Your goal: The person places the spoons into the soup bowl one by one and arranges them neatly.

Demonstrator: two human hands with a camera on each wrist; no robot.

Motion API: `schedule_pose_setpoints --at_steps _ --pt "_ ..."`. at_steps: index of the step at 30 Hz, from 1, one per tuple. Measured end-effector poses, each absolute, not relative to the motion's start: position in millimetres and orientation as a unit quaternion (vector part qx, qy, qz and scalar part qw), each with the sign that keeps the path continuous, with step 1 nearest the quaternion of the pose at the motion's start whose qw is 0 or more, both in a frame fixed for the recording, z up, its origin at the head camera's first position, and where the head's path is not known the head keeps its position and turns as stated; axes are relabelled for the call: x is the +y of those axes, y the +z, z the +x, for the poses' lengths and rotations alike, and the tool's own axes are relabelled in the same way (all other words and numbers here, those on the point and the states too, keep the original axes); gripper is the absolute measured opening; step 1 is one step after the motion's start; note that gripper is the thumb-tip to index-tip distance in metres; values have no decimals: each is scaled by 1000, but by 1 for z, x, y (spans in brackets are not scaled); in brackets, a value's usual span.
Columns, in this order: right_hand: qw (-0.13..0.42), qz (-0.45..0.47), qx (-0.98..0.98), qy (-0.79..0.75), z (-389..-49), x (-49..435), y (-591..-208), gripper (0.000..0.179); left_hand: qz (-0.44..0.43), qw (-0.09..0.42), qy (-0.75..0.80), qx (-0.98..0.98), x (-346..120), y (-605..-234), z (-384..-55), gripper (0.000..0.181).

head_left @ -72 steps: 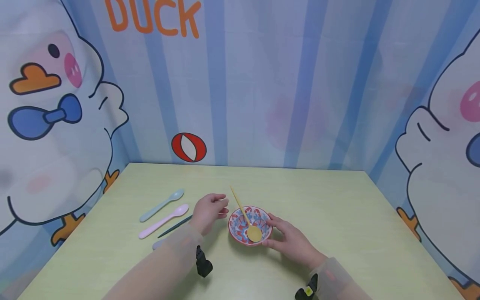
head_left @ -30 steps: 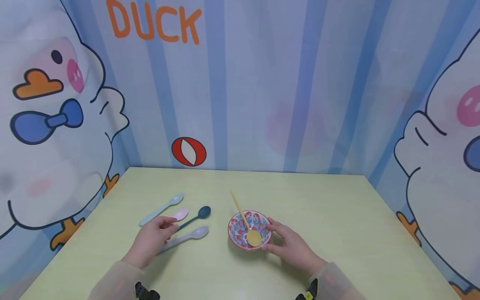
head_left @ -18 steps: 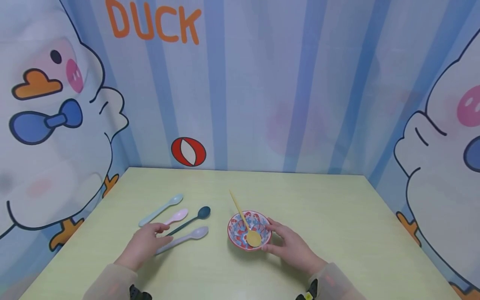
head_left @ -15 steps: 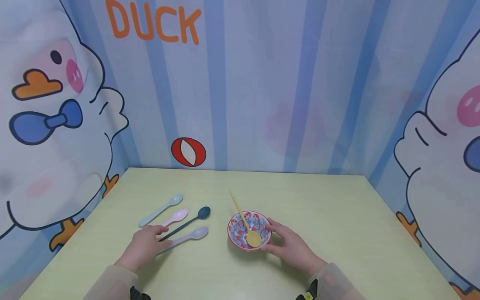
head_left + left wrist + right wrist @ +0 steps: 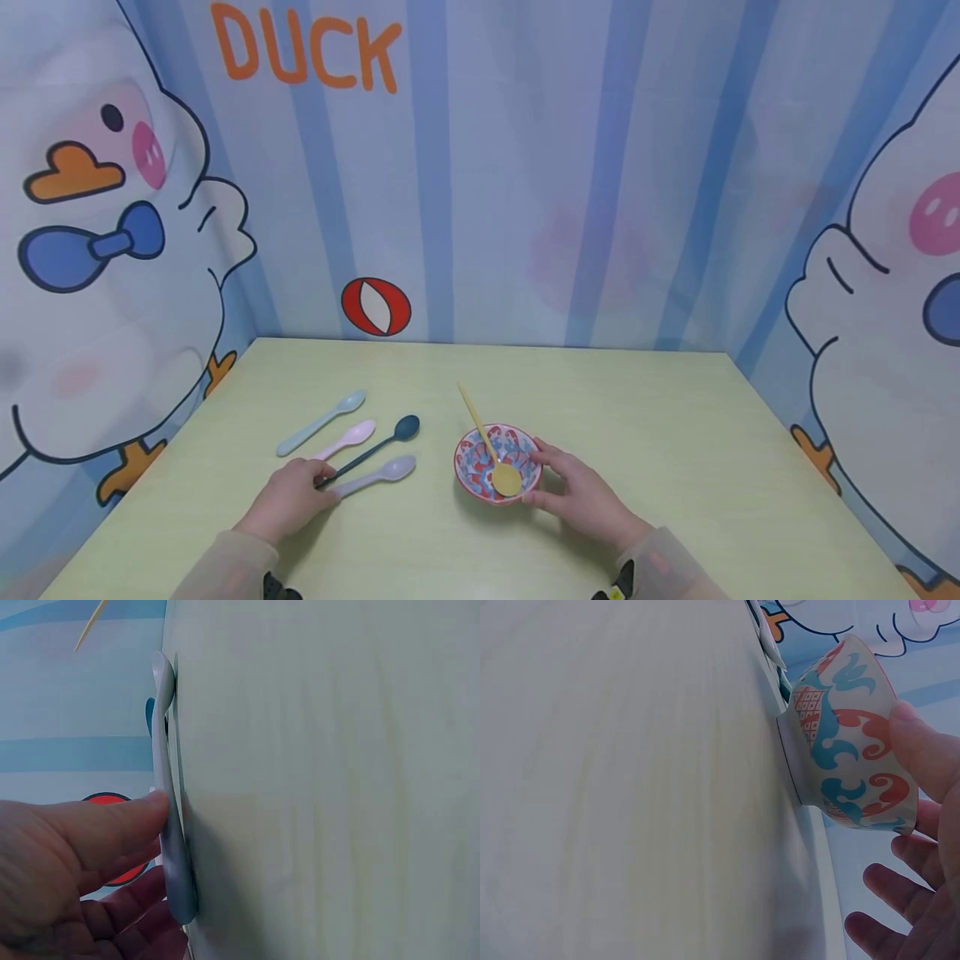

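My left hand [image 5: 288, 502] has its thumb and fingers around the handle end of a dark teal spoon [image 5: 407, 428], pinching it low over the table. Right beside the thumb lies a lavender spoon [image 5: 397, 468]; in the left wrist view this lavender spoon [image 5: 162, 727] covers most of the dark teal spoon [image 5: 150, 712]. With thumb and fingers at the rim, my right hand [image 5: 588, 502] holds a red, blue and white patterned bowl [image 5: 471, 468] upright. A yellow spoon [image 5: 507, 480] rests inside it, handle leaning over the far rim.
Beyond the left hand lie a pink spoon [image 5: 362, 432] and a light blue spoon [image 5: 315, 429]. The pale table [image 5: 637, 400] ends at a striped blue curtain [image 5: 510, 167] printed with ducks.
My left hand has drawn back leftward from beside the bowl to the spoons' handles, and its fingers have closed on the dark teal spoon. The right hand stays at the bowl.
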State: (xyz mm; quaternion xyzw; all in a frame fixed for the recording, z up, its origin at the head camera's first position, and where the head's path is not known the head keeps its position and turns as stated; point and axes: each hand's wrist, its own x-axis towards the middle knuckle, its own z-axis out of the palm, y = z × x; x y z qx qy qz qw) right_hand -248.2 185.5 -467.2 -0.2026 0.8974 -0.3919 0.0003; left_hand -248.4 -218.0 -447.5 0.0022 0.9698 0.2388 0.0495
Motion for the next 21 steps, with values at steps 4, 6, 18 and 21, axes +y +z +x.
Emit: schedule_pose_setpoints --at_steps 4,6,18,21 --pt "3 -202 898 -391 -247 185 -467 72 1 59 248 967 -219 -449 -251 28" --pt "4 -201 899 -390 -247 185 -466 72 -2 68 256 964 -219 -450 -251 24" --pt "7 -202 899 -389 -248 186 -465 72 -7 96 256 962 -220 -448 -246 16" --pt "7 -200 899 -389 -247 186 -466 71 -6 102 255 962 -220 -446 -245 16"
